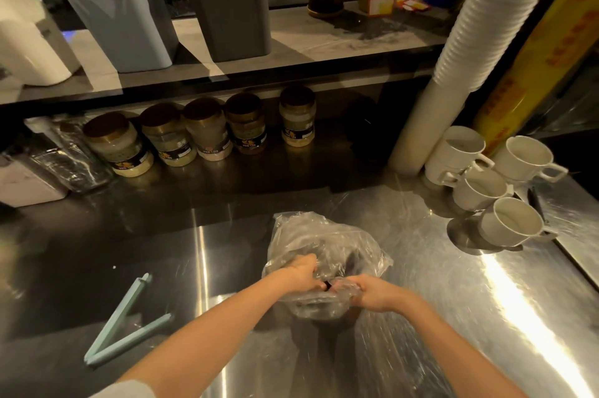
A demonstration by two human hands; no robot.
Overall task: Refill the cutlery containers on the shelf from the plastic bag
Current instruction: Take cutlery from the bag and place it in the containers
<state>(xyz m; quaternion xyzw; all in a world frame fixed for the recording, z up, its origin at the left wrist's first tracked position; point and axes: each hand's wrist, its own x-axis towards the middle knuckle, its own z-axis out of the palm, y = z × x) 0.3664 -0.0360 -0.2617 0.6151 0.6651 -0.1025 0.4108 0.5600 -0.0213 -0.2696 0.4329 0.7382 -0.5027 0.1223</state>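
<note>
The clear plastic bag [327, 240] lies on the steel counter [453, 316], with dark contents showing dimly through it. Both hands grip its near end: the left hand [303, 273] curls over the top, and the right hand [372, 295] clutches bunched plastic. Two tall cutlery containers [228, 2] stand side by side on the shelf [324, 38] above, well apart from the bag.

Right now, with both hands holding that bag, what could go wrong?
1. The left hand and right hand both grip the thin bag. It might rip and spill what is inside onto the counter.
2. The cups stand close on the right. A swinging bag could knock them.
3. The containers sit up on the shelf, so pieces may drop on the way.
</note>
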